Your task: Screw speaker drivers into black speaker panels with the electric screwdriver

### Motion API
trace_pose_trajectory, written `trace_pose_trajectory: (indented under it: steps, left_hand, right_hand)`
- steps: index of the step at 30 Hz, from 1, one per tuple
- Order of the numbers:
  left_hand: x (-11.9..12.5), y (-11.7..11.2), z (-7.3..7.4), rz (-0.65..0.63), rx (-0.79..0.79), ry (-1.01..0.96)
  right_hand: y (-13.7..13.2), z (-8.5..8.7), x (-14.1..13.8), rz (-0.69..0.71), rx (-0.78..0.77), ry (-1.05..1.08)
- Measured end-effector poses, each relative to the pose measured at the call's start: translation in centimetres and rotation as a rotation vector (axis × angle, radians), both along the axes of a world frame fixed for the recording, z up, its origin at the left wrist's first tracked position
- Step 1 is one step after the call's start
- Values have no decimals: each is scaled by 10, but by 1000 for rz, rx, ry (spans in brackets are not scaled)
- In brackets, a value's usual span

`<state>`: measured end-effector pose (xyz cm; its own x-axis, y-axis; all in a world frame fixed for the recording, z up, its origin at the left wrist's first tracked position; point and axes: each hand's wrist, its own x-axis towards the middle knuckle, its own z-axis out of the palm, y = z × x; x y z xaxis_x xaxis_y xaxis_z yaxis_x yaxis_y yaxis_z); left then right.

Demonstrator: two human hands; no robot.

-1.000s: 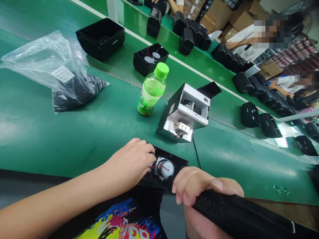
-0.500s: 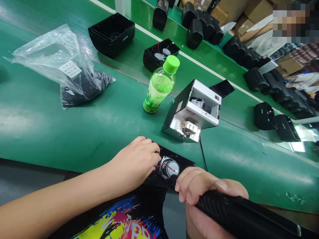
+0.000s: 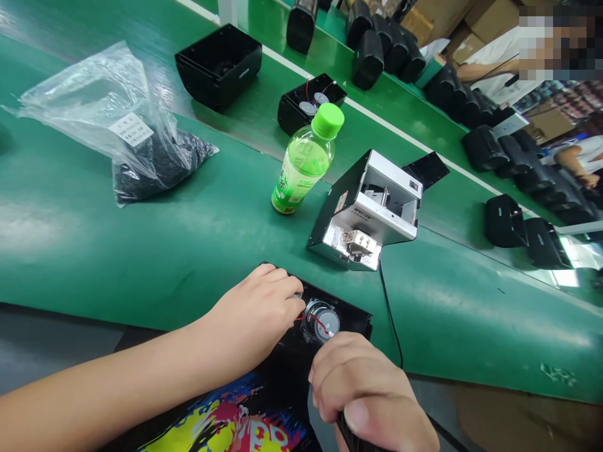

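A black speaker housing (image 3: pixel 348 314) lies at the near edge of the green bench, a round silver speaker driver (image 3: pixel 321 320) with a red wire showing inside it. My left hand (image 3: pixel 257 314) rests on the housing's left part, fingers curled down by the driver; what they pinch is hidden. My right hand (image 3: pixel 367 392) is wrapped round a black power screwdriver handle (image 3: pixel 351 436), held upright just in front of the housing, its tip hidden behind my fingers.
A silver screw feeder (image 3: pixel 372 213) stands behind the housing, a green drink bottle (image 3: pixel 304 163) to its left. A plastic bag of black screws (image 3: pixel 141 150) lies far left. Open black housings (image 3: pixel 219 63) and finished black speakers (image 3: pixel 504 220) ride the belt. Other people sit at the far right.
My right hand has swung the screwdriver from lying sideways to standing upright and moved left, closer to the driver. The left hand has stayed on the housing.
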<state>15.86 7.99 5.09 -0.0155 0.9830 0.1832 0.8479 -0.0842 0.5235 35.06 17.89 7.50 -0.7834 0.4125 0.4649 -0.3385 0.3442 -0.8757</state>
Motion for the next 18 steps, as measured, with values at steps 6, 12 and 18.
trace_pose_trajectory:
  steps: [6, 12, 18]
  left_hand:
    - [-8, -7, 2, -50, 22, -11]
    - [-27, -14, 6, -133, 61, 101]
    - [-29, -8, 4, -100, 35, 141]
  right_hand:
    - [-9, -3, -6, -134, 23, 116]
    - [-15, -7, -8, -211, 38, 139]
    - [-15, 12, -7, -238, -93, 79]
